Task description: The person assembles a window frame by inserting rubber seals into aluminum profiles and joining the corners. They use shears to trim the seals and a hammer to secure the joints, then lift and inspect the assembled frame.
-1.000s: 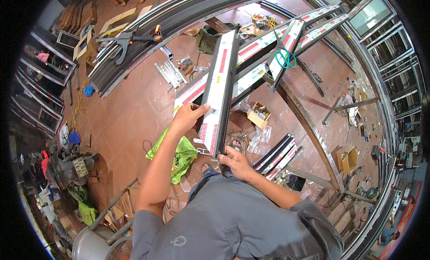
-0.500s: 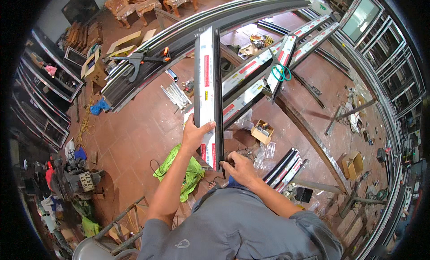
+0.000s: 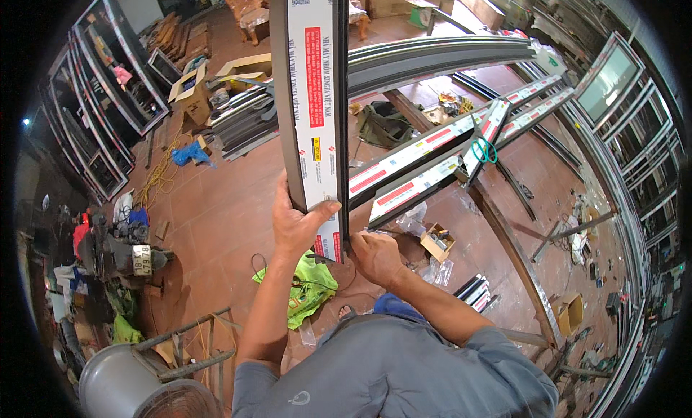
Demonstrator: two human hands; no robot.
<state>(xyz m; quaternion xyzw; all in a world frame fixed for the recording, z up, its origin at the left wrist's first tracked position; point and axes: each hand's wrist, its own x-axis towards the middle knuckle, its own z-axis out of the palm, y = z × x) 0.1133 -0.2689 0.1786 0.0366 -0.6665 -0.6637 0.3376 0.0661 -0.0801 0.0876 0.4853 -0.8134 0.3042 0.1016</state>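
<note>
A cluttered workshop floor of red-brown tiles [image 3: 216,216], ringed by frames, boxes and bags.

On the left, dark-and-white frames [image 3: 128,72] lean together in a row, with a yellow cord [image 3: 157,184] tangled on the tiles near a crumpled blue plastic bag [image 3: 191,154]; nearer stands a dark motorbike [image 3: 119,254] with a white plate, and at lower left a grey rounded tub-like object [image 3: 114,380]. At the top, a carved wooden chair [image 3: 249,18] stands to the right of stacked wooden planks [image 3: 175,39], with an open cardboard box [image 3: 189,99] below them. A yellow-green bag [image 3: 308,294] lies spread low in the middle; an olive bag [image 3: 384,127] slumps farther off. On the right, a second open box [image 3: 569,314] sits on the floor, and a framed glass panel [image 3: 608,76] stands tilted above.
</note>
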